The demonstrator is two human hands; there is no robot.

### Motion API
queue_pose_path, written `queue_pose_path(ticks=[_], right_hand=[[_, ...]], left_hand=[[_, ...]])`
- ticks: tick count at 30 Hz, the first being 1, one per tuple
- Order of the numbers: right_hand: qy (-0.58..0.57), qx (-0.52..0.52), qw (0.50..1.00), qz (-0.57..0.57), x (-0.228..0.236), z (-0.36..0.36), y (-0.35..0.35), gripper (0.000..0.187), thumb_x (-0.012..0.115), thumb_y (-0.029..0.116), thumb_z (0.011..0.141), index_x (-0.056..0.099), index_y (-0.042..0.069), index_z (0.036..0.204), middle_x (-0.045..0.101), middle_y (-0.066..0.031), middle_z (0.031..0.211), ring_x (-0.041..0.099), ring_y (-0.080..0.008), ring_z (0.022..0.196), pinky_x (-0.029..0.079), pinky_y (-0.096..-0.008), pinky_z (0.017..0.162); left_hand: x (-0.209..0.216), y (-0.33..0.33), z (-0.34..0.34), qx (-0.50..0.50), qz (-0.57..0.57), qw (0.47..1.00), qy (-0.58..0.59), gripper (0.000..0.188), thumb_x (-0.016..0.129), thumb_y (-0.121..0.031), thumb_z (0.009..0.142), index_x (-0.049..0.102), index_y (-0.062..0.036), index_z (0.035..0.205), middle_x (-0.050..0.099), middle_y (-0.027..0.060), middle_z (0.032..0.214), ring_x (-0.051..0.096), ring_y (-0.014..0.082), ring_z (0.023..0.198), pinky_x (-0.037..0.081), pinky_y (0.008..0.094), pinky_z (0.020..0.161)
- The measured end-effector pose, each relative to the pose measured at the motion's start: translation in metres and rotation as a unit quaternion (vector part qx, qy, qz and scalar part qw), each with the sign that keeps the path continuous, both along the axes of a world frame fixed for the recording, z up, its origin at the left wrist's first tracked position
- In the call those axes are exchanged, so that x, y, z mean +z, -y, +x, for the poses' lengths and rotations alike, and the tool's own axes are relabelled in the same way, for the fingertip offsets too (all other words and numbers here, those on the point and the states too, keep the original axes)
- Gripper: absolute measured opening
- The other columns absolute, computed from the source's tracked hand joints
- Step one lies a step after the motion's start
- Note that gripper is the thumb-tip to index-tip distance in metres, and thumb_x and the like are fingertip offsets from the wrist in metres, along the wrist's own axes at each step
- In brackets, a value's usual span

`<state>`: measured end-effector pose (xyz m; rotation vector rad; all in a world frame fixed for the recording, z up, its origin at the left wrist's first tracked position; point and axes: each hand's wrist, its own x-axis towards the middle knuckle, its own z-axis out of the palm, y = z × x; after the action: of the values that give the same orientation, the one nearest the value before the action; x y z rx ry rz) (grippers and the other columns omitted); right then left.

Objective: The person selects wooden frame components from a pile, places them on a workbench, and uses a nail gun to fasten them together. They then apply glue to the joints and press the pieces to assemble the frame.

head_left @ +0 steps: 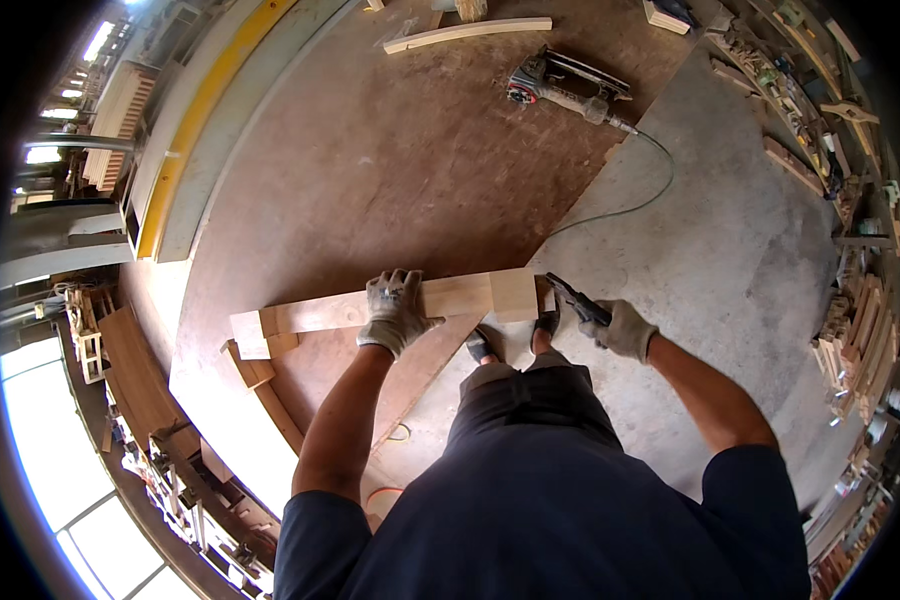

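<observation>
My left hand [396,310], in a pale work glove, is closed over a long light wooden beam [460,296] held in front of me. Wider wood blocks sit at both of its ends, the right block [513,294] and the left block [254,336]. My right hand [625,331], also gloved, is closed around the black handle of what looks like a hammer [574,298]. The tool's dark front end points up and left, close beside the beam's right end. More wooden parts [270,400] run down from the beam's left end toward me.
A nail gun [567,88] lies on the brown board [400,150] ahead, its thin green hose [660,190] curving over the grey floor [730,250]. Beyond it is a curved wood strip [468,34]. Wood offcuts [850,345] pile up on the right; stacked boards [140,370] stand left.
</observation>
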<state>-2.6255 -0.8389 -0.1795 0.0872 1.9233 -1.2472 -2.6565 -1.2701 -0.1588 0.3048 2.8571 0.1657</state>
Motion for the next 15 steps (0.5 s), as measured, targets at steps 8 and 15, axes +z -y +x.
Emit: queue_pose_path(ticks=[8,15], right_hand=[[0.122,-0.187,0.970,-0.099,0.010,0.034,0.023,0.023,0.061,0.014,0.103,0.069,-0.003,0.118,0.073,-0.0099,0.090,0.067,-0.0154,0.076,0.055,-0.0309,0.070],[0.008,-0.108,0.991,0.082,-0.019,0.050,0.029,0.027,0.067,0.020,0.097,0.072,-0.002,0.111,0.074,-0.0129,0.084,0.067,-0.0174,0.074,0.054,-0.0347,0.071]], left_hand=[[0.005,0.000,0.002,0.002,0.006,1.000,-0.001,0.092,0.094,-0.051,0.054,0.061,-0.0104,0.130,0.062,0.0129,0.124,0.055,0.0349,0.120,0.039,0.0521,0.101],[0.013,0.002,-0.012,-0.003,-0.008,0.998,0.070,0.089,0.094,-0.048,0.054,0.061,-0.0093,0.127,0.064,0.0151,0.122,0.056,0.0372,0.120,0.041,0.0509,0.102]])
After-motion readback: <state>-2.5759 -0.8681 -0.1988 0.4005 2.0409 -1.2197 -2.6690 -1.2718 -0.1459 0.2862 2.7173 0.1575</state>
